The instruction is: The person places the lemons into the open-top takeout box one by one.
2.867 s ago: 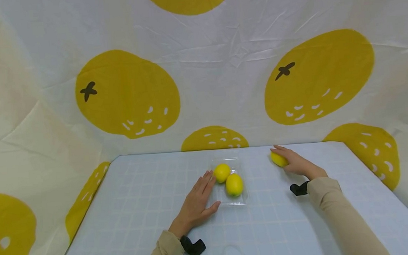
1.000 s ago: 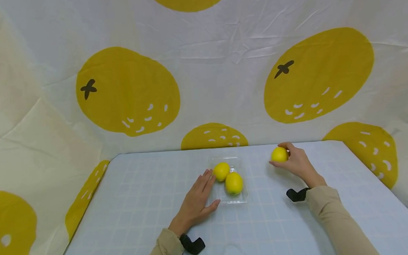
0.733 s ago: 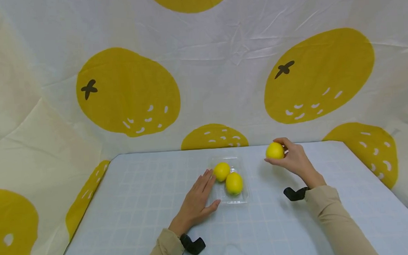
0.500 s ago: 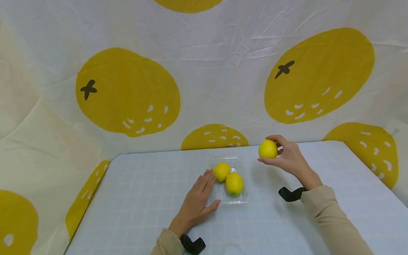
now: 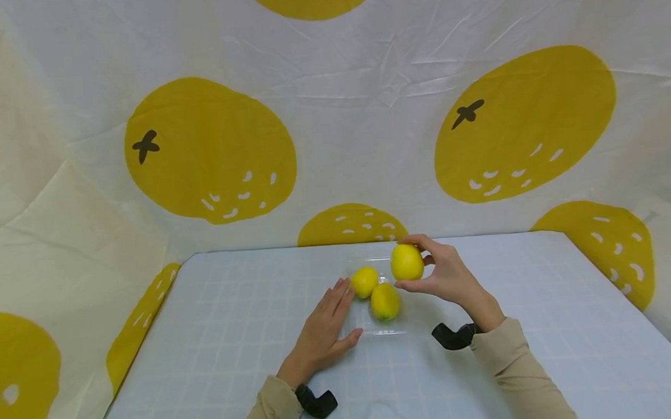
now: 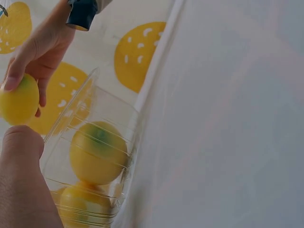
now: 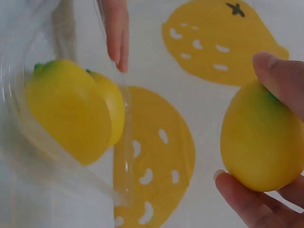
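Observation:
My right hand holds a lemon between thumb and fingers, raised over the right rear part of a clear plastic container. Inside the container lie two more lemons, one toward the back and one nearer me, touching or almost touching. With fingers straight, my left hand rests against the container's left side. The right wrist view shows the held lemon with a green tip, pinched by thumb and fingertips. In the left wrist view the container's clear wall stands beside my left thumb.
A pale blue checked cloth covers the table. Behind it and at the sides hangs a white curtain printed with large yellow fruit. Black wrist mounts sit on my left wrist and right wrist.
My right hand has picked up the lemon from the table at the back right and carried it left, over the container. The left hand has stayed in place.

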`<state>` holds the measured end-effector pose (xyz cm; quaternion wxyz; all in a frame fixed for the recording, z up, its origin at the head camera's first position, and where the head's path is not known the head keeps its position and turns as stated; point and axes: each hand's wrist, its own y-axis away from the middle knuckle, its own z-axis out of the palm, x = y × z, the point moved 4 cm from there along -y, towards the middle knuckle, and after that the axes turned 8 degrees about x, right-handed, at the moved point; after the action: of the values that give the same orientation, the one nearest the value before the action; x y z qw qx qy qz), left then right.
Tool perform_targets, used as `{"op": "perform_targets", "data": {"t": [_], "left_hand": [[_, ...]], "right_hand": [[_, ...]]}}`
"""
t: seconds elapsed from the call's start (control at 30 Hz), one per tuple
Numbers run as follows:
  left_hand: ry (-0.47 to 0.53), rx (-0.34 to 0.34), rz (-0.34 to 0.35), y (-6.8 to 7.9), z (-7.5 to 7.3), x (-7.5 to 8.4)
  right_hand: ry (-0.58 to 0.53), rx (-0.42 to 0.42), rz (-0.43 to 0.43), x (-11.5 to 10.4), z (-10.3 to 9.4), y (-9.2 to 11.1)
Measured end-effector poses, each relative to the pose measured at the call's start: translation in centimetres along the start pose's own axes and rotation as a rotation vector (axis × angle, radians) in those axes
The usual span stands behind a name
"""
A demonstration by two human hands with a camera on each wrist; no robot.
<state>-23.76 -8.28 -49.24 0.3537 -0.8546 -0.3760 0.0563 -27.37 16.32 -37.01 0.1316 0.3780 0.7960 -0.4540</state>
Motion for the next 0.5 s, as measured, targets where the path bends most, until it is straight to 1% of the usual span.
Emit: {"op": "perform_targets", "data": {"t": [0.13,0.27,0.43,0.5], "left_hand": [[0.0,-0.007,-0.004,0.0,0.1,-0.1],[0.016,0.027,0.018,-0.1,0.1,-0.2],[0.015,0.069,0.051,-0.1,-0.1,-0.1],[0.008,0.081,0.056,-0.1,-0.1,-0.1]], "right_hand": [[-0.075,-0.058,-0.045,-0.5,2.1,0.4],[-0.132,-0.126,-0.075,-0.6,4.1,1.0],[-0.158,-0.207,-0.08,-0.4,6.1,1.9],[-0.164,-0.235,-0.066,-0.3,6.7,2.2]]}}
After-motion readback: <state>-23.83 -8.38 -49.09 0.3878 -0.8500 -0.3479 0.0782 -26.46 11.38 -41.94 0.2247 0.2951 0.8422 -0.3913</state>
